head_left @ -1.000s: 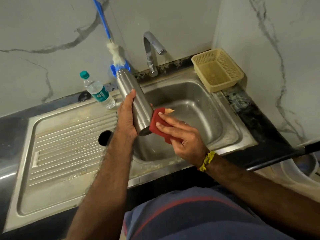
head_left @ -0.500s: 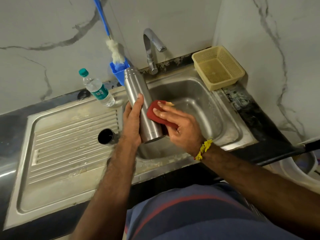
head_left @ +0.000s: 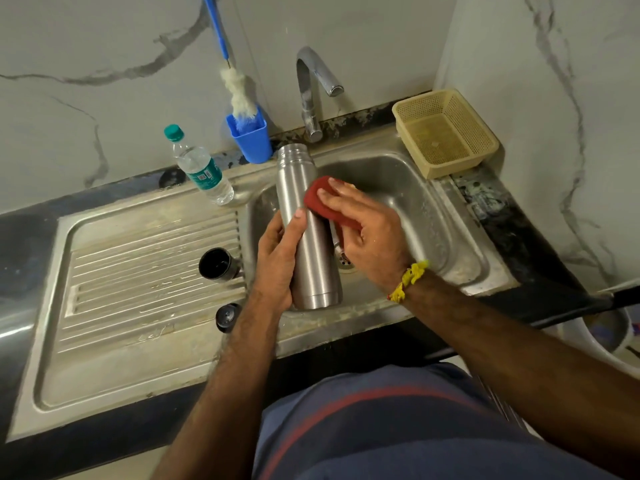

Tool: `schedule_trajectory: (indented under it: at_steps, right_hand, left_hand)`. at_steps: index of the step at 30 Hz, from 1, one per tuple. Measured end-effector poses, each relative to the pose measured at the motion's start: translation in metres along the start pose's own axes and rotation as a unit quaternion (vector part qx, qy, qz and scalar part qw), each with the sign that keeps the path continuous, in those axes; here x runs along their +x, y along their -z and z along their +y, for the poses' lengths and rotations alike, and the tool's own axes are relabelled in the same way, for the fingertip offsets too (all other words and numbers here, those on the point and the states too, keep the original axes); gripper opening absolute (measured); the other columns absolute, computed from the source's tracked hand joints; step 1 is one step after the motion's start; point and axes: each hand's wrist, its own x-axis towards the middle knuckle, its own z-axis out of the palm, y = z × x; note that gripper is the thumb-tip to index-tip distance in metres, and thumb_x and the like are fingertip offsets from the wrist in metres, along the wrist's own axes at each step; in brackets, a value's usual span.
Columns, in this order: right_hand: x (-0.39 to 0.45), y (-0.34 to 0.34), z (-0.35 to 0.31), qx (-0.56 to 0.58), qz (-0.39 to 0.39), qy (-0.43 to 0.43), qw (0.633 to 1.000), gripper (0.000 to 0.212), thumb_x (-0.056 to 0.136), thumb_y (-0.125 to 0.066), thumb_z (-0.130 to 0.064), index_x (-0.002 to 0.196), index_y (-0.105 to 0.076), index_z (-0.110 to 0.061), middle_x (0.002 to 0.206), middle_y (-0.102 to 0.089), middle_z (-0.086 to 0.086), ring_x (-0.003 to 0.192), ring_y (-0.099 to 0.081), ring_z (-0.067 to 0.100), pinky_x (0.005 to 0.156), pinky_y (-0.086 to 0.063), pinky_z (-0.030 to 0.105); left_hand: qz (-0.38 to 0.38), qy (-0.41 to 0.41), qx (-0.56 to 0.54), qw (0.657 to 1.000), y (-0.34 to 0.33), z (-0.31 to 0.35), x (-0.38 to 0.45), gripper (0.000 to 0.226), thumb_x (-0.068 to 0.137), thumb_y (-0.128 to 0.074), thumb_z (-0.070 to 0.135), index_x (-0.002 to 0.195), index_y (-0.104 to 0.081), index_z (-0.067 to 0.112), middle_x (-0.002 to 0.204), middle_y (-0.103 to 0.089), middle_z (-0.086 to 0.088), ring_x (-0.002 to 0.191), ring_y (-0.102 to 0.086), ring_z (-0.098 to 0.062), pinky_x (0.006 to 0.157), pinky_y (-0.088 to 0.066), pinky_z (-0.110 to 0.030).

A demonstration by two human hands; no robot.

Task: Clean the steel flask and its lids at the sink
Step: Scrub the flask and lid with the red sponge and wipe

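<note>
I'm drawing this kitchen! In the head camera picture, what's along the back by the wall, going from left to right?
Plastic water bottle → blue brush holder → tap → beige basket.

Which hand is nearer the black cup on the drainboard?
Left. The left hand grips the flask just right of the cup; the right hand scrubs farther right, over the basin.

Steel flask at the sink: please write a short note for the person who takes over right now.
Left hand grips the steel flask, open mouth away from you, over the sink.
Right hand presses the red scrub pad on the flask's upper side.
Two black lids lie on the drainboard.
Done: outer scrubbing under way.
Left: finish the body, inside, both lids, rinse; tap shows no water.
</note>
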Motion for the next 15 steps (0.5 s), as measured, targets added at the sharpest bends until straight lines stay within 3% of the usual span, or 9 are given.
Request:
schedule_trajectory:
  at_steps: [2,6,10,15]
  right_hand:
    - [0.007,-0.001,-0.003,-0.009,0.028,-0.036,0.999,0.054,0.084,-0.055,0.008,0.134,-0.062,-0.01,0.144,-0.056,0.011,0.134,-0.053,0.025,0.11,-0.047,0.042]
    - [0.005,-0.005,-0.013,-0.092,0.018,0.053,0.994,0.045,0.092,-0.044,-0.011,0.133,-0.064,-0.013,0.146,-0.054,0.01,0.135,-0.052,0.031,0.107,-0.048,0.042]
    - [0.029,-0.003,-0.003,-0.024,0.058,-0.062,0.996,0.045,0.094,-0.055,0.001,0.137,-0.059,-0.01,0.141,-0.059,0.009,0.132,-0.054,0.02,0.111,-0.045,0.039]
    - [0.052,0.016,0.006,-0.02,0.035,-0.02,0.999,0.047,0.089,-0.056,0.007,0.134,-0.062,-0.007,0.138,-0.061,0.011,0.13,-0.056,0.02,0.112,-0.043,0.033]
  left_hand:
    - [-0.014,-0.012,0.021,1.0,-0.003,-0.001,-0.003,0.049,0.092,-0.064,0.033,0.136,-0.058,0.013,0.11,-0.073,-0.009,0.091,-0.071,-0.019,0.074,-0.059,-0.035]
    - [-0.029,-0.012,0.004,1.0,-0.003,-0.006,-0.006,0.05,0.095,-0.063,0.03,0.143,-0.054,0.019,0.129,-0.068,-0.013,0.11,-0.068,-0.026,0.09,-0.058,-0.044]
    - [-0.037,-0.016,0.053,0.998,-0.004,-0.005,-0.007,0.054,0.095,-0.062,0.031,0.148,-0.049,0.026,0.123,-0.071,-0.006,0.1,-0.07,-0.016,0.079,-0.058,-0.034]
    - [-0.058,-0.028,0.083,0.994,-0.002,0.002,-0.002,0.057,0.098,-0.058,0.032,0.153,-0.042,0.033,0.127,-0.069,-0.003,0.1,-0.07,-0.015,0.076,-0.058,-0.029]
